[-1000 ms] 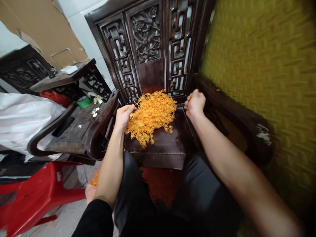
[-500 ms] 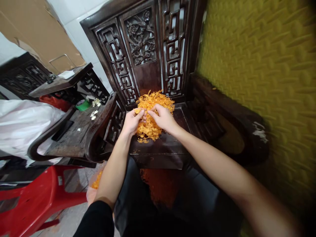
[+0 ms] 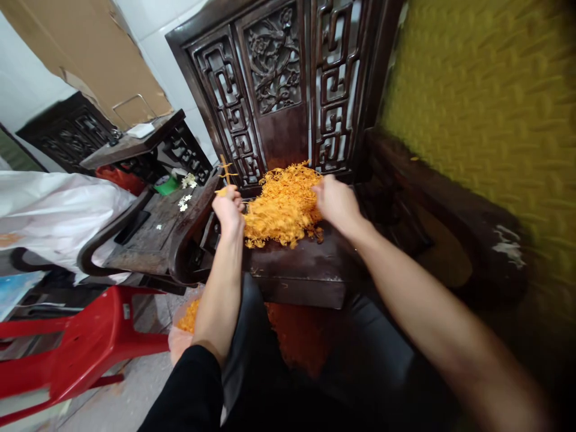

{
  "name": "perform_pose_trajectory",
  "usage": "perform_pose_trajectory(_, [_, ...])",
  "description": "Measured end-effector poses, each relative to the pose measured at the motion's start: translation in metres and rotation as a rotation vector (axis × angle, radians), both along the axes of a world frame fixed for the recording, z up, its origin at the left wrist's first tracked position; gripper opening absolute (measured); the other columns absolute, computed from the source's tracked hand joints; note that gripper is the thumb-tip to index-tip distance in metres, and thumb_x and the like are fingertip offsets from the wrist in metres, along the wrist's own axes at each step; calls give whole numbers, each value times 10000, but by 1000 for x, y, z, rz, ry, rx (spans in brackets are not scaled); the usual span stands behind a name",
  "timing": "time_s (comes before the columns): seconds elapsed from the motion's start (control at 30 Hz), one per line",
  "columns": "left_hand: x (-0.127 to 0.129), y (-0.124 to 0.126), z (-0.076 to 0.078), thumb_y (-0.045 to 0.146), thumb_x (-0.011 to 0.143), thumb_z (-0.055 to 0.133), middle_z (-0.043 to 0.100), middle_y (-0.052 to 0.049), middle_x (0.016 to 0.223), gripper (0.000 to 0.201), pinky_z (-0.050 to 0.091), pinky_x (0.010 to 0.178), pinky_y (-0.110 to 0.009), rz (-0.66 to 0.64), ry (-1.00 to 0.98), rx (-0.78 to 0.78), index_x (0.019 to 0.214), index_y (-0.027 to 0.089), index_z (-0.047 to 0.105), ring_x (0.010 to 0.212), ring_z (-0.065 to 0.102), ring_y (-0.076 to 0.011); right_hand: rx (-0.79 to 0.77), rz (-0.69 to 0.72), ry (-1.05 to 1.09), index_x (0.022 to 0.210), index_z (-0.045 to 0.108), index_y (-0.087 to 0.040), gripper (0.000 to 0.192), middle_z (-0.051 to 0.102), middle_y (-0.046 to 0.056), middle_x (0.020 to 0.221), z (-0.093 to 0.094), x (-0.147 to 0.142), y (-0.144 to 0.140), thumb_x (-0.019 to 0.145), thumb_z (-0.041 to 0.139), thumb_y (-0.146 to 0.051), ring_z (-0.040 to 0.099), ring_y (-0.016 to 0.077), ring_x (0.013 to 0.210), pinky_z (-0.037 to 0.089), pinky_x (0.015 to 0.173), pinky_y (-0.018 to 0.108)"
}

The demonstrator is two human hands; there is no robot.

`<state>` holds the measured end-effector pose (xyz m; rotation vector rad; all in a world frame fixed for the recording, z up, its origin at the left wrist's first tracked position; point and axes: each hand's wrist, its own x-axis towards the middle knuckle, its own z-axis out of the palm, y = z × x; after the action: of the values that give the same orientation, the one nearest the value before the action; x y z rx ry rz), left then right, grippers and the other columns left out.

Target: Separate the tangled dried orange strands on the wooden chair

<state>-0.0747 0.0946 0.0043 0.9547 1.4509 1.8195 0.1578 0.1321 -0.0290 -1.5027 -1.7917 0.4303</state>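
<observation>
A heap of orange plastic-looking sprigs [image 3: 288, 201], thin and branched, lies on the seat of a dark carved wooden chair [image 3: 297, 258]; part of it is smeared by motion. At the heap's left edge, my left hand [image 3: 228, 209] is closed round an orange sprig [image 3: 226, 171] whose thin stem with short side branches sticks up above the fist. My right hand [image 3: 335, 201] is at the heap's right side, its fingers curled together and touching the orange strands. What lies between its fingertips is hidden and blurred.
A second wooden chair [image 3: 135, 261] at left bears a green tape roll [image 3: 166, 185] and small pale pieces [image 3: 183, 203]. Below are a red plastic stool [image 3: 90, 336] and a bag holding orange pieces [image 3: 189, 318]. A yellow-green textured surface [image 3: 486, 120] rises at right.
My hands, together over the heap before, have moved apart, left to the left and right to the right. An orange sprig now stands up from my left fist. The view has shifted slightly.
</observation>
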Motion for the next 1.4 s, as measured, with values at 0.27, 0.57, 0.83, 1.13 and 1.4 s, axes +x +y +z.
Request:
perform_pose_trajectory(0.27, [3,-17,-11,405,782,707,552,12,556,289,285,532,-260,-351,658,-139,663,142,693,528,426,-101,320,380,233,1189,702,-186,300,756,86,1031,19,-17,-24,1013,468,-252,697,213,951,509,901,377])
perform_pose_trajectory(0.57, [7,-12,-23,219,795,639,616,-31,654,180,351,654,-300,-328,1134,-137,620,182,627,660,534,-172,488,348,326,869,681,-159,354,668,47,810,20,-30,-38,1028,506,-423,615,146,730,469,687,301])
perform_pose_trajectory(0.83, [2,-4,-18,363,857,707,588,7,740,204,343,502,-211,-461,-104,-59,871,195,592,578,522,-96,124,201,784,1251,492,-205,321,708,76,962,19,-1,-9,1043,387,-426,624,90,535,359,429,205])
perform_pose_trajectory(1.13, [20,-35,29,314,1061,396,343,34,623,283,313,444,-181,-597,-650,162,861,202,563,486,343,-83,13,553,264,1107,773,-150,336,775,110,1083,17,-28,-41,916,630,-387,729,251,987,545,886,382])
perform_pose_trajectory(1.4, [23,-58,52,221,1068,395,312,68,572,232,216,372,-138,-647,-706,336,855,190,481,443,272,-66,32,854,32,1259,686,-145,405,760,113,1139,15,-38,-55,907,665,-343,716,247,993,537,880,355])
